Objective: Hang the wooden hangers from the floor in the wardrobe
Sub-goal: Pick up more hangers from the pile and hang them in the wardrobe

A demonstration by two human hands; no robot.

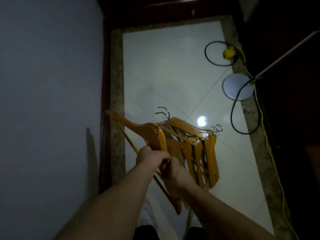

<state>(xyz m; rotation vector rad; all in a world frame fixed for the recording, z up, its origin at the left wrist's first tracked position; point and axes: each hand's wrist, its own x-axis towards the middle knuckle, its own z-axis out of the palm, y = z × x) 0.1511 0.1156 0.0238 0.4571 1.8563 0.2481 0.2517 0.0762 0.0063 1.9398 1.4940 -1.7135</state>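
Bunch of wooden hangers [192, 148] up off floor [173, 66], held over white tiles, metal hooks [217, 130] pointing away. Left hand [152, 157] grip curled round hanger arm on bundle's left. Right hand [176, 177] grip wrapped round lower ends, right beside it. Yellow plug [228, 51], black cable [205, 50] and round white disc [237, 85] along floor's right edge.

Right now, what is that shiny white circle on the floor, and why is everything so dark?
Head view: the circle is glare, a light reflected in the glossy floor tile; the room is dim, the right side goes black, and a dark shadow lies on the wall.
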